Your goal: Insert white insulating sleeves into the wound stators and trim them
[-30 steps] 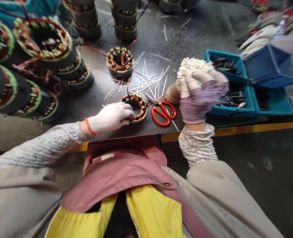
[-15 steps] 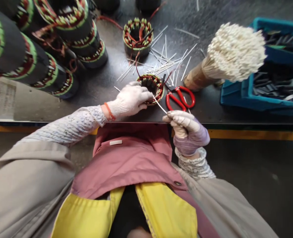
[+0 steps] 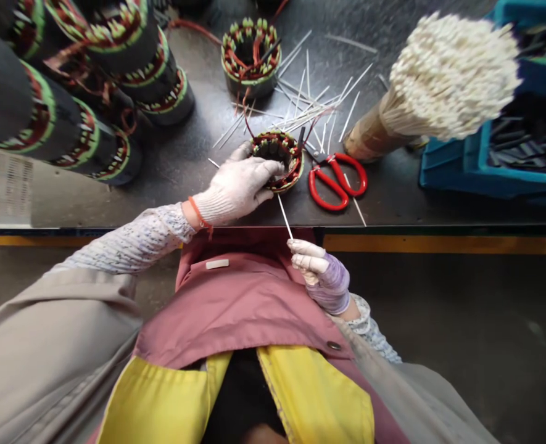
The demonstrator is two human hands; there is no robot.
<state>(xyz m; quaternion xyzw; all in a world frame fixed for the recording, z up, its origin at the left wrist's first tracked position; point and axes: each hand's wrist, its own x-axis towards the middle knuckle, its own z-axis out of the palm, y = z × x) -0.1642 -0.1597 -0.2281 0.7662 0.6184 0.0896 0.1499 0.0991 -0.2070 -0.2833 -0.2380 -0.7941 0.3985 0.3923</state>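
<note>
My left hand (image 3: 238, 188), in a white knitted glove, grips the near left side of a motor stator (image 3: 295, 163) with red-brown windings. Its fingers reach over the rim toward the central opening. Below the stator, my right hand (image 3: 321, 274), in a white and purple glove, pinches the lower end of a thin white stick (image 3: 285, 216). The stick's upper end is at the stator's near edge; whether it enters there, I cannot tell. Red-handled scissors (image 3: 332, 163) lie just right of the stator, their blades pointing away from me.
Loose white sticks (image 3: 310, 114) are scattered behind the stator, near a second stator (image 3: 252, 58). A thick bundle of white sticks (image 3: 453, 80) stands at right, beside blue bins (image 3: 448, 163) of dark strips. Stacked stators (image 3: 115, 92) fill the left.
My right hand has moved down and left toward my body, bringing the white stick from a slant to a steeper angle. My left hand stays on the stator.
</note>
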